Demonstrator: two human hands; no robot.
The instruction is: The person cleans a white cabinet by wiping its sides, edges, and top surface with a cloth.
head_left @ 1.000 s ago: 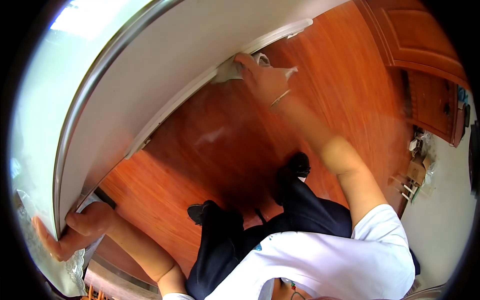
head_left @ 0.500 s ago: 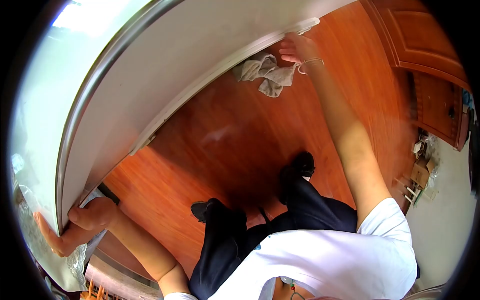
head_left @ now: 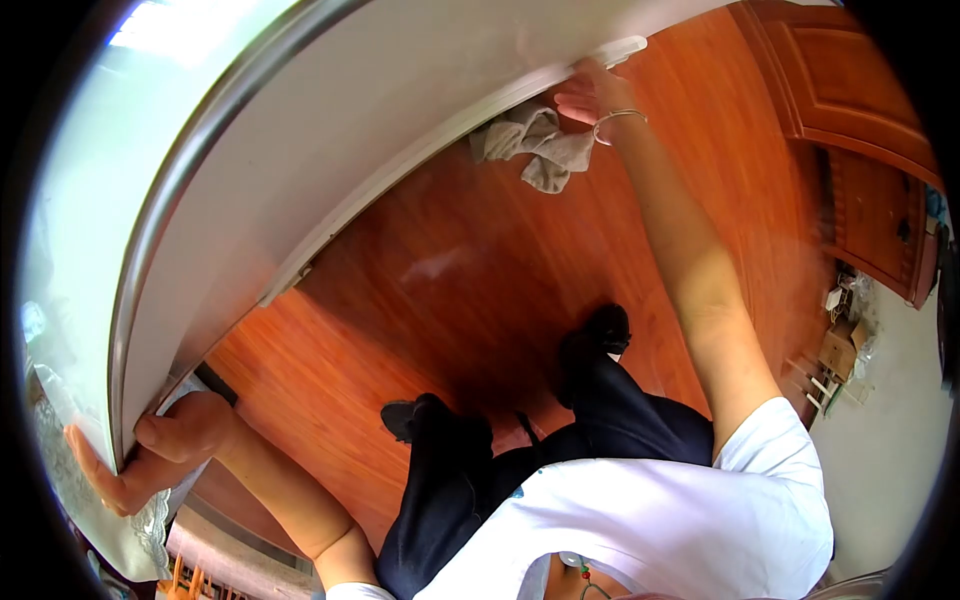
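A large white panel with a silver-edged rim [head_left: 290, 170], like an appliance door or side, fills the upper left. My left hand [head_left: 175, 445] is closed round its near lower corner, thumb on the inner side and fingers on the outer side. At the far end, my right hand [head_left: 592, 98] touches the panel's white edge strip, its fingers stretched out and somewhat apart. A bracelet is on that wrist. Just beneath those fingers lies a crumpled grey-beige cloth [head_left: 545, 150]; whether the fingers touch it I cannot tell.
Reddish wooden floor [head_left: 450, 270] spreads between the panel and my dark shoes [head_left: 605, 330]. Wooden cabinets [head_left: 850, 80] stand at upper right. A cardboard box [head_left: 842, 347] with clutter sits at the right wall. Lace-edged fabric [head_left: 150, 530] hangs by my left hand.
My right hand has shifted very slightly along the panel's edge, and its bracelet shows more fully. My left hand keeps its hold on the corner.
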